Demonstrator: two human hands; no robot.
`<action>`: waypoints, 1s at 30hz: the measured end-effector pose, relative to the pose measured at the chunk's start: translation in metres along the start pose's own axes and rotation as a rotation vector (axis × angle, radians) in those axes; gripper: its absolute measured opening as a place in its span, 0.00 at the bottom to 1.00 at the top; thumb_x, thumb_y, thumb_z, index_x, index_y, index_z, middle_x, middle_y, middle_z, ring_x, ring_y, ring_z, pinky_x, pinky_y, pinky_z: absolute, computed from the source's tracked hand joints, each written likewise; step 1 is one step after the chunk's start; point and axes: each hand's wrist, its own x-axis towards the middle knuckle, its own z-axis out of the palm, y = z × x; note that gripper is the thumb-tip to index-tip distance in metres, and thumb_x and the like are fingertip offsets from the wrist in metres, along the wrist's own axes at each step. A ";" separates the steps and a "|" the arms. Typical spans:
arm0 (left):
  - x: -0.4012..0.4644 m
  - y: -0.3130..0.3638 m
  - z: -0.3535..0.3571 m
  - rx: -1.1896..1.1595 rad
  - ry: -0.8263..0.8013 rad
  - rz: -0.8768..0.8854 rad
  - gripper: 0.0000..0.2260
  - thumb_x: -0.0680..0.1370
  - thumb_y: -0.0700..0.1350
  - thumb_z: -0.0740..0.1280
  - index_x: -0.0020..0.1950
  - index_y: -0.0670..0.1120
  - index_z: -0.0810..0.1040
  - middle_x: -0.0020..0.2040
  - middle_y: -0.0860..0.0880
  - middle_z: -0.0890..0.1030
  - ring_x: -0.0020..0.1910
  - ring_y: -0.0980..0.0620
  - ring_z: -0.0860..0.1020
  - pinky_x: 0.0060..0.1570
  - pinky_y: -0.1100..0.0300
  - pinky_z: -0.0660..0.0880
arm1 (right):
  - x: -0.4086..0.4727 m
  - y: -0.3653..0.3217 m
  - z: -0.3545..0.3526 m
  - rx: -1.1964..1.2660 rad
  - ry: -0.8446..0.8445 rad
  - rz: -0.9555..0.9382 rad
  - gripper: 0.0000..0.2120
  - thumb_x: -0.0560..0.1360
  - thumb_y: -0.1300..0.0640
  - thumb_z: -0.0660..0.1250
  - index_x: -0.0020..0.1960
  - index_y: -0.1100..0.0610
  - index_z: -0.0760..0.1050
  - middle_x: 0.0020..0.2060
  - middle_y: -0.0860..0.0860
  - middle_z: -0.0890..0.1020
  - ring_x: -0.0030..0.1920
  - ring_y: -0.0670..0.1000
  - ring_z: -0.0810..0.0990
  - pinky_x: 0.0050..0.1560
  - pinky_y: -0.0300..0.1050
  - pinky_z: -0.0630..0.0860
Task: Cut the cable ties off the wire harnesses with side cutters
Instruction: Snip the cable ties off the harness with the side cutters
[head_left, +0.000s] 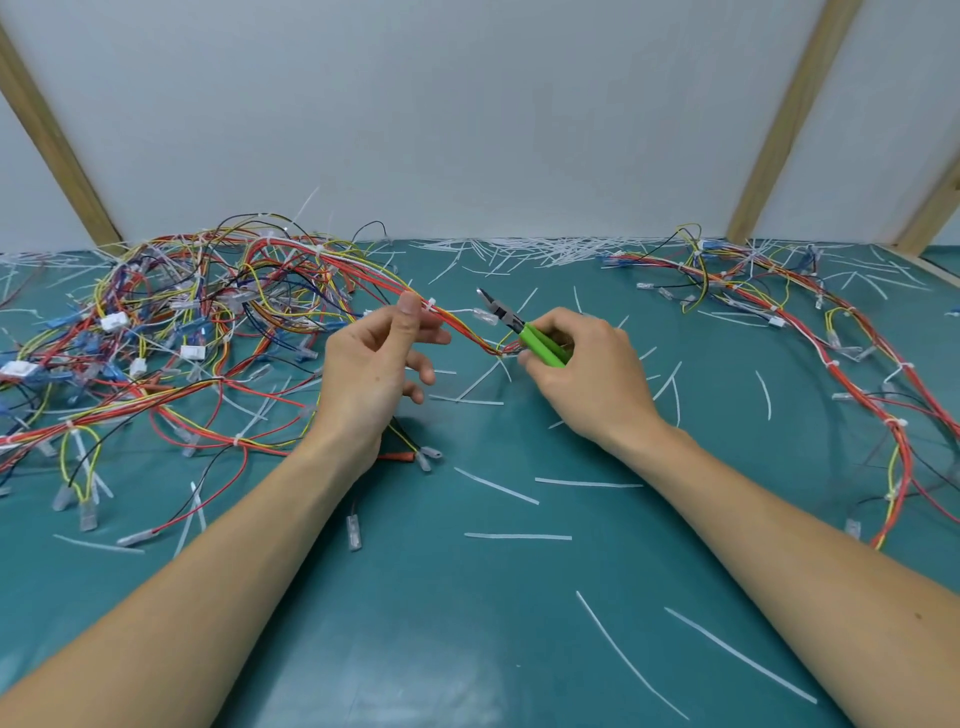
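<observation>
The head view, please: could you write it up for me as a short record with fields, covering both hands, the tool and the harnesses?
left hand: pinches a raised wire bundle beside a white cable tie
right hand: grips the green-handled side cutters
cutter jaws: slightly open, pointing up and left, not on the tie
uncut pile: tangled harnesses on the left
right side: another harness laid out along the mat
surface: teal mat strewn with white tie offcuts

Head cam, close, looking fwd/down at table (467, 649).
</observation>
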 end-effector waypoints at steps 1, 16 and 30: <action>-0.001 0.000 0.001 0.030 -0.010 0.025 0.19 0.78 0.61 0.64 0.41 0.49 0.83 0.41 0.47 0.86 0.26 0.53 0.75 0.23 0.62 0.71 | 0.000 0.000 0.000 0.047 -0.012 0.010 0.02 0.75 0.50 0.73 0.46 0.46 0.81 0.37 0.40 0.82 0.43 0.51 0.80 0.46 0.50 0.78; -0.011 -0.006 0.009 0.355 -0.249 0.213 0.09 0.77 0.40 0.72 0.54 0.52 0.83 0.45 0.54 0.85 0.42 0.51 0.84 0.37 0.70 0.72 | 0.000 -0.008 -0.007 0.357 -0.143 0.024 0.06 0.75 0.60 0.74 0.43 0.51 0.82 0.38 0.45 0.85 0.43 0.48 0.83 0.48 0.42 0.76; -0.008 -0.003 0.006 0.580 -0.138 0.394 0.05 0.74 0.49 0.76 0.44 0.59 0.82 0.40 0.61 0.84 0.40 0.62 0.82 0.45 0.67 0.75 | -0.006 -0.014 0.000 0.456 -0.153 -0.017 0.05 0.76 0.62 0.74 0.44 0.53 0.82 0.38 0.44 0.86 0.39 0.42 0.83 0.44 0.36 0.76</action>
